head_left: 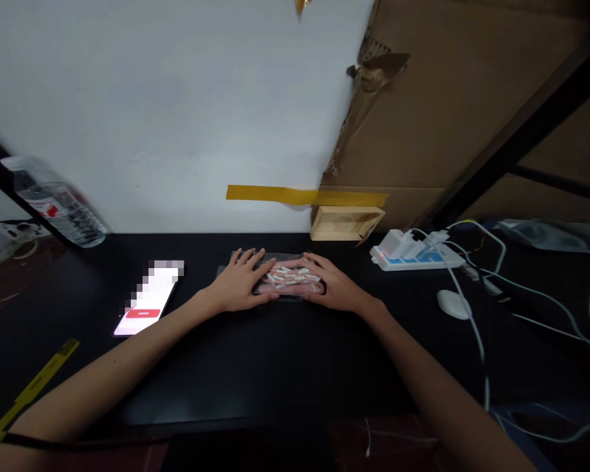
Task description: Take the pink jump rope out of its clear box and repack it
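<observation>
A clear plastic bag (291, 278) with small white and pinkish pieces in it lies flat on the black table (275, 367). My left hand (240, 280) rests on the bag's left end, its fingers spread. At the right end lies my right hand (332, 283), its fingers apart and touching the bag's edge and top. Between the two hands the pieces show through the plastic. Both palms face down, and neither hand is closed round anything.
A lit phone (160, 288) lies to the left, near a plastic bottle (61, 206). A wooden tray (341, 224) leans at the back. On the right are a power strip (415, 257), a white mouse (453, 304) and loose cables. Yellow tape (275, 193) crosses the wall.
</observation>
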Action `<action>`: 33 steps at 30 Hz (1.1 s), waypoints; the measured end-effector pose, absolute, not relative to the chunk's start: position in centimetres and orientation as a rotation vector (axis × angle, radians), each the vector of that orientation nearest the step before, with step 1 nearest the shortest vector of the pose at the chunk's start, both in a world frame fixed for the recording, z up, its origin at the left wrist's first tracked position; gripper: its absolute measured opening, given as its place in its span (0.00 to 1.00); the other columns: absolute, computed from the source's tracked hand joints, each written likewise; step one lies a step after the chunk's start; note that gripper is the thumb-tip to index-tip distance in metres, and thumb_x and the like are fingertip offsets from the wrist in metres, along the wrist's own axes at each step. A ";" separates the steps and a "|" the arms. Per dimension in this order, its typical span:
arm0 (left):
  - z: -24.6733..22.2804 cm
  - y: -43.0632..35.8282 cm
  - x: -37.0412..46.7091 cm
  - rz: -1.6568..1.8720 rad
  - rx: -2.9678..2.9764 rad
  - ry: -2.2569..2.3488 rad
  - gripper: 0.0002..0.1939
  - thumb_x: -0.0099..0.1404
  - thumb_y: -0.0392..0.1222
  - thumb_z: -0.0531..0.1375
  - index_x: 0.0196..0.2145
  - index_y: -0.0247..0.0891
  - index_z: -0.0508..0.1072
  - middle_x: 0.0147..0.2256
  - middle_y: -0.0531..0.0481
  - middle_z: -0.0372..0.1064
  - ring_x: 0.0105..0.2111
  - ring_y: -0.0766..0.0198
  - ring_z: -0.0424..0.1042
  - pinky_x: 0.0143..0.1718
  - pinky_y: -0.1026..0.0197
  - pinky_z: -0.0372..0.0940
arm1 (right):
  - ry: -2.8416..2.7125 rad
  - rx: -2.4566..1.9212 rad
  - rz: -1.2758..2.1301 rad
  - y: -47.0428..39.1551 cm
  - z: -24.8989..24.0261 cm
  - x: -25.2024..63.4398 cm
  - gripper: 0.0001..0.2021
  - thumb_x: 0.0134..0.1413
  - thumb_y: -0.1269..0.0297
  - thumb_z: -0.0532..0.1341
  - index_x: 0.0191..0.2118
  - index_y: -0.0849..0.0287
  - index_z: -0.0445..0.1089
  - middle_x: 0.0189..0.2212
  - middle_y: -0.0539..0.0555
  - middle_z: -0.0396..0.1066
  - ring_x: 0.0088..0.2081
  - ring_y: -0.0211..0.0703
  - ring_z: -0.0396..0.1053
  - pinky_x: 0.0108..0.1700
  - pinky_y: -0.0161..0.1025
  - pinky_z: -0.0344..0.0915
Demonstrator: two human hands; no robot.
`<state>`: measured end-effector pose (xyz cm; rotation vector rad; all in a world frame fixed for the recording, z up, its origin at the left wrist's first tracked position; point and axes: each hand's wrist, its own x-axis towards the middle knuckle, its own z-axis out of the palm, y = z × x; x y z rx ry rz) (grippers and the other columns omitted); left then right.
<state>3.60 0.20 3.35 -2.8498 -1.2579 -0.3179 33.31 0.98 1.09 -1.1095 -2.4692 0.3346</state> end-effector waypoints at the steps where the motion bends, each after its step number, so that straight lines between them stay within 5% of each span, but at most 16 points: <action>1: 3.3 0.2 3.6 -0.312 -2.850 -1.263 0.41 0.68 0.69 0.51 0.69 0.42 0.54 0.69 0.37 0.49 0.67 0.37 0.48 0.65 0.32 0.41 | -2.466 -1.104 0.337 1.0 1.1 33.3 0.40 0.54 0.53 0.67 0.70 0.50 0.52 0.67 0.62 0.55 0.67 0.61 0.54 0.65 0.61 0.56; 12: 3.3 0.9 3.0 -0.304 -2.876 -1.324 0.43 0.66 0.71 0.52 0.69 0.43 0.54 0.69 0.38 0.47 0.68 0.38 0.47 0.65 0.32 0.40 | -2.446 -1.255 0.385 1.6 2.7 36.8 0.32 0.51 0.51 0.68 0.61 0.51 0.67 0.61 0.61 0.60 0.61 0.61 0.63 0.62 0.58 0.62; 20: 3.2 0.9 2.8 -0.306 -2.877 -1.244 0.45 0.65 0.71 0.52 0.69 0.40 0.52 0.69 0.37 0.46 0.68 0.35 0.46 0.65 0.32 0.39 | -2.487 -1.218 0.225 1.9 1.2 35.4 0.41 0.49 0.48 0.69 0.67 0.52 0.58 0.68 0.60 0.54 0.69 0.66 0.49 0.67 0.64 0.53; 27: 3.0 1.1 2.7 -0.293 -2.869 -1.242 0.45 0.65 0.72 0.52 0.70 0.44 0.50 0.70 0.39 0.45 0.68 0.38 0.45 0.66 0.34 0.40 | -2.506 -1.216 0.168 2.4 1.2 35.7 0.35 0.53 0.46 0.67 0.65 0.49 0.64 0.61 0.58 0.66 0.65 0.66 0.57 0.64 0.65 0.57; 33: 3.1 1.5 2.2 -0.234 -2.837 -1.304 0.46 0.65 0.72 0.52 0.70 0.41 0.52 0.70 0.37 0.45 0.68 0.37 0.45 0.66 0.34 0.41 | -2.404 -1.470 0.192 3.0 1.6 37.8 0.43 0.47 0.43 0.70 0.66 0.57 0.62 0.60 0.64 0.64 0.64 0.68 0.57 0.64 0.62 0.57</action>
